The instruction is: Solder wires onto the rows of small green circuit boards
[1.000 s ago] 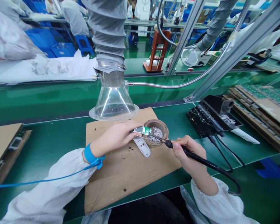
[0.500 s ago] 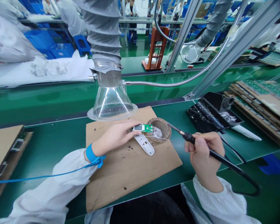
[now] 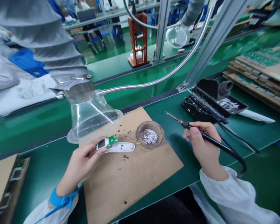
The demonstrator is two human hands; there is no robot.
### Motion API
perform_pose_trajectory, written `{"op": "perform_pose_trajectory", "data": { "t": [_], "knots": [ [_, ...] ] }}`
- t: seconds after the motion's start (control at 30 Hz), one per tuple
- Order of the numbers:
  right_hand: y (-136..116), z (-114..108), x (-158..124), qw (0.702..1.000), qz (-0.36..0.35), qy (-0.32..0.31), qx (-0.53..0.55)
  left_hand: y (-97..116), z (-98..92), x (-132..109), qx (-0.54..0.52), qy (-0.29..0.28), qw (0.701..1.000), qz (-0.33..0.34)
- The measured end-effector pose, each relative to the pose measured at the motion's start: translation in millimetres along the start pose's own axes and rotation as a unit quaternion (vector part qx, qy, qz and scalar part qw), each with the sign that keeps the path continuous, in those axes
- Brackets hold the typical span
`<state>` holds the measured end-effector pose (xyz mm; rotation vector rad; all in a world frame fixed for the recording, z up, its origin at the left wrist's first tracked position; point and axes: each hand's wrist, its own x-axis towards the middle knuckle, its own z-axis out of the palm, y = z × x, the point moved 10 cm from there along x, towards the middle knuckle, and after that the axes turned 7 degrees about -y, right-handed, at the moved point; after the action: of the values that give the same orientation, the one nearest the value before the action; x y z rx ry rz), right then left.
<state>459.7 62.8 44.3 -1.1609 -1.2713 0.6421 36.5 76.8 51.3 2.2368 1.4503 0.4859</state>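
Observation:
My left hand (image 3: 81, 165) pinches a small green circuit board (image 3: 108, 141) with a silver connector at its end, just above a white plastic casing piece (image 3: 121, 147) lying on a cardboard sheet (image 3: 130, 183). My right hand (image 3: 204, 143) grips a black soldering iron (image 3: 212, 141), its metal tip (image 3: 170, 115) pointing away to the left and touching nothing. Between the hands sits a round brown bowl (image 3: 150, 135) full of silvery solder scraps. A blue wrist strap (image 3: 60, 197) circles my left wrist.
A clear fume-extractor funnel (image 3: 93, 119) on a grey ducted hose hangs just above my left hand. A black tray (image 3: 212, 104) with solder scraps stands right, beyond it stacked circuit panels (image 3: 259, 67). The bench has a green mat; co-workers' benches lie beyond.
The view has swung, tilting the scene. My left hand has drawn the board away from the bowl, and the white casing piece now lies level under it. My right hand has moved the iron rightward.

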Motion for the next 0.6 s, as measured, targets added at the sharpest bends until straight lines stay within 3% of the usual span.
{"op": "perform_pose_trajectory", "data": {
  "t": [0.13,0.27,0.37,0.47,0.6],
  "knots": [
    [2,-2,-3,1.0,0.008,0.002,-0.008,-17,-1.9,-16,0.035,0.007,0.997,-0.073],
    [-7,5,-4,1.0,-0.001,-0.028,-0.002,-18,3.9,-19,0.05,-0.022,0.994,-0.1],
    [-12,6,-5,0.999,0.004,-0.034,-0.015,-13,-4.8,-28,0.075,0.005,0.991,-0.113],
    [-14,4,-6,0.999,0.007,-0.028,-0.03,5,-13.6,-39,0.086,0.039,0.992,-0.083],
    [-13,0,-5,0.999,-0.02,-0.015,-0.029,47,-11.3,-38,0.085,0.041,0.995,0.04]
  ]
}}
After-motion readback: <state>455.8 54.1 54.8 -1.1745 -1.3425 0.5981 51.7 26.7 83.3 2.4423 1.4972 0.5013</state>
